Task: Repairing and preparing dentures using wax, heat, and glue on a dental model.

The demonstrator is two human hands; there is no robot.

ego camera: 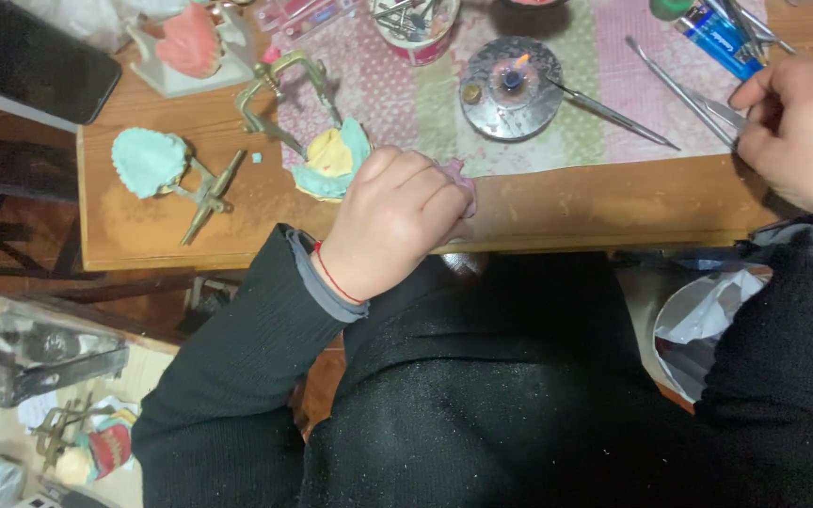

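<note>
My left hand (395,218) is closed around a small pink piece (457,175) near the front edge of the wooden table (595,202). Just behind it lies a yellow and teal dental cast (331,158) on a brass articulator (279,94). My right hand (802,127) is at the right side, its fingers pinched on a thin metal instrument (708,105) lying over the pink patterned cloth (406,94). A small lit burner (512,77) on a round metal base burns between the hands.
Another teal cast (148,162) on a brass frame lies left. A pink denture model (190,42) on a white stand, a cup of tools (416,23), a blue lighter (719,39) and a phone (25,56) sit at the back. A white bag (698,320) hangs below.
</note>
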